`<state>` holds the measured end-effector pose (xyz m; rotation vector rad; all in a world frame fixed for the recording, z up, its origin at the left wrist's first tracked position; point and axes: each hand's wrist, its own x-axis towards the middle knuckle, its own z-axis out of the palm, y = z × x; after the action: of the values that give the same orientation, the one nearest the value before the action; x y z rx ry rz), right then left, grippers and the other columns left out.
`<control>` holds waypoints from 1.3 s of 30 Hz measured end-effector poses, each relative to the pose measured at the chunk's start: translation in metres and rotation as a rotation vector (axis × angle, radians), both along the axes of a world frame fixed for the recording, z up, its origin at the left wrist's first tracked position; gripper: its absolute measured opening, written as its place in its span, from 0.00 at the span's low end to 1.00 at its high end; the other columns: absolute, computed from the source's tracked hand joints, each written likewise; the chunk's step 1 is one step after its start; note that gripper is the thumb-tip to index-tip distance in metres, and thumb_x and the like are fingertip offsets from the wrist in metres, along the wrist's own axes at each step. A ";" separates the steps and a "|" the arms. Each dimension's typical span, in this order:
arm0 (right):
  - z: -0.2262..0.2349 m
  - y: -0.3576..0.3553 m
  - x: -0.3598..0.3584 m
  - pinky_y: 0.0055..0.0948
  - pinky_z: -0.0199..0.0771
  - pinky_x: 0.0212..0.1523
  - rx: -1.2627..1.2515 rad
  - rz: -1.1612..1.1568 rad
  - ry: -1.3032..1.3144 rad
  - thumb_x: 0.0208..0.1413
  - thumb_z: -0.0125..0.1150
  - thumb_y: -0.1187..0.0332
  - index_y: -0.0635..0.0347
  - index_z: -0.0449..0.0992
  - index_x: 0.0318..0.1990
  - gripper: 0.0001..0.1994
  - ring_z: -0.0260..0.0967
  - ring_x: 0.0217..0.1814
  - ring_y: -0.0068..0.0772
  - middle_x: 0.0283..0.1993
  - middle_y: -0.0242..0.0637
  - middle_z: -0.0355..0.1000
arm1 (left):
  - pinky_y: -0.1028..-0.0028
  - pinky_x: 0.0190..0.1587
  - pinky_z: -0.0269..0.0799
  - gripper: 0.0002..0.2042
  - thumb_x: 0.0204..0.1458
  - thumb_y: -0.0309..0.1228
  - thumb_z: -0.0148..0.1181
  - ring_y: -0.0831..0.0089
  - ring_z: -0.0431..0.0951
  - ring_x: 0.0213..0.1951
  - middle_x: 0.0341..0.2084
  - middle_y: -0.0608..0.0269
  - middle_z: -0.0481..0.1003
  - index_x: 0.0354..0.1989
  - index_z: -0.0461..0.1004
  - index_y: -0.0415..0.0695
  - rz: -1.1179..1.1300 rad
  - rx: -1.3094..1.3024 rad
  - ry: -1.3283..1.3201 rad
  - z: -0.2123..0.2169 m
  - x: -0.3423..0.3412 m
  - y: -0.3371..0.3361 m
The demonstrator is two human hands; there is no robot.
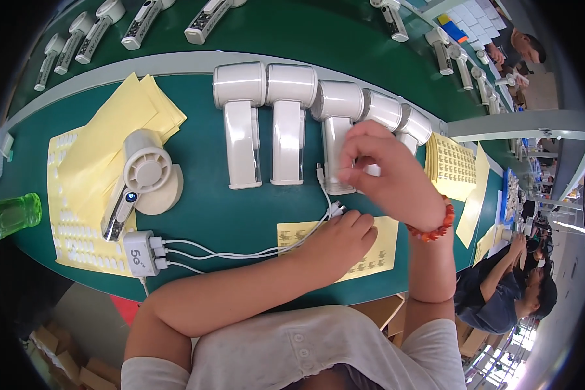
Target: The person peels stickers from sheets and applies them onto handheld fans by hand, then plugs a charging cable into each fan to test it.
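My left hand (pixel 340 246) is closed round white charging cables (pixel 240 255) close to their plug ends. One plug (pixel 320 173) sticks up beyond the fingers, beside a white handheld fan (pixel 337 133) in a row of several. My right hand (pixel 390 172), with a red-orange beaded bracelet, is over the row's right part, its thumb and forefinger pinched together; whatever lies between them is hidden. It partly covers the fans behind it. The cables run left to a white charger block (pixel 141 253). Above that block, another fan (pixel 147 169) with a lit display leans on a round white piece (pixel 164 195).
Yellow sheets (pixel 104 162) and a white-sticker sheet (pixel 65 240) lie left, near a green bottle (pixel 16 216). A printed yellow sheet (pixel 377 250) lies under my left hand; a yellow stack (pixel 454 168) stands right. More fans (pixel 97 39) lie beyond a raised edge. Co-workers sit right.
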<state>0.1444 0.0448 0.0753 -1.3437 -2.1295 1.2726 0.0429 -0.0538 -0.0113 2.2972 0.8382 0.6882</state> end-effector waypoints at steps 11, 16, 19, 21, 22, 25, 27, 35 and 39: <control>-0.018 0.007 -0.035 0.22 0.66 0.37 0.080 0.067 -0.008 0.45 0.61 0.77 0.62 0.71 0.26 0.04 0.63 0.36 0.27 0.36 0.33 0.62 | 0.70 0.44 0.70 0.16 0.39 0.25 0.54 0.61 0.65 0.48 0.42 0.53 0.65 0.39 0.69 0.34 0.025 0.035 -0.039 -0.004 0.005 0.000; -0.021 0.005 -0.037 0.24 0.66 0.37 0.137 0.095 -0.007 0.45 0.61 0.77 0.62 0.71 0.26 0.04 0.64 0.36 0.28 0.34 0.34 0.64 | 0.69 0.45 0.69 0.16 0.39 0.25 0.54 0.61 0.65 0.48 0.42 0.53 0.65 0.39 0.69 0.34 0.025 0.028 -0.042 -0.004 0.003 -0.001; -0.026 0.000 -0.045 0.26 0.67 0.36 0.179 0.069 -0.001 0.44 0.61 0.78 0.62 0.71 0.26 0.04 0.65 0.36 0.32 0.34 0.36 0.64 | 0.67 0.48 0.67 0.15 0.41 0.24 0.53 0.61 0.66 0.48 0.43 0.52 0.66 0.41 0.69 0.35 0.003 -0.001 0.000 -0.008 0.002 -0.001; -0.029 -0.012 -0.053 0.28 0.67 0.36 0.412 -0.053 -0.132 0.43 0.61 0.79 0.62 0.71 0.27 0.05 0.64 0.36 0.39 0.34 0.38 0.63 | 0.67 0.49 0.66 0.15 0.43 0.23 0.52 0.61 0.66 0.49 0.44 0.52 0.66 0.43 0.68 0.36 -0.028 -0.011 0.040 0.000 0.002 0.001; -0.029 -0.021 -0.055 0.30 0.67 0.36 0.483 -0.080 -0.155 0.41 0.60 0.80 0.62 0.70 0.28 0.06 0.63 0.38 0.44 0.36 0.40 0.63 | 0.67 0.50 0.65 0.16 0.45 0.22 0.50 0.61 0.67 0.50 0.45 0.52 0.66 0.45 0.67 0.37 -0.013 -0.380 -0.286 0.005 0.003 0.000; -0.031 -0.031 -0.042 0.31 0.67 0.37 0.606 -0.019 -0.087 0.41 0.59 0.81 0.63 0.69 0.29 0.07 0.63 0.39 0.44 0.38 0.40 0.63 | 0.69 0.52 0.63 0.18 0.50 0.21 0.44 0.61 0.67 0.52 0.48 0.50 0.67 0.51 0.64 0.40 0.002 -0.850 -0.499 0.011 0.004 -0.001; -0.018 -0.036 -0.023 0.31 0.67 0.39 0.452 0.003 0.040 0.40 0.60 0.82 0.63 0.69 0.30 0.08 0.64 0.40 0.39 0.41 0.39 0.62 | 0.66 0.51 0.64 0.16 0.48 0.21 0.45 0.57 0.67 0.51 0.46 0.49 0.68 0.48 0.66 0.37 0.010 -0.440 -0.369 -0.004 0.007 0.000; -0.010 -0.095 0.100 0.32 0.66 0.41 0.217 -0.054 -0.177 0.44 0.60 0.79 0.62 0.68 0.29 0.06 0.64 0.41 0.42 0.37 0.39 0.64 | 0.66 0.42 0.66 0.15 0.42 0.27 0.60 0.60 0.68 0.38 0.35 0.60 0.68 0.42 0.73 0.41 0.018 -0.066 -0.108 0.008 0.004 0.004; -0.026 -0.118 0.117 0.32 0.65 0.43 0.034 -0.233 -0.079 0.44 0.60 0.78 0.62 0.68 0.28 0.06 0.63 0.41 0.42 0.37 0.39 0.64 | 0.67 0.41 0.65 0.16 0.42 0.26 0.61 0.62 0.68 0.38 0.35 0.60 0.68 0.43 0.73 0.41 0.027 -0.099 -0.044 0.011 0.003 0.005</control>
<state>0.2618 -0.0736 0.0493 -1.5980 -1.9647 1.1024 0.0457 -0.0490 -0.0001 2.1784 0.8649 0.6915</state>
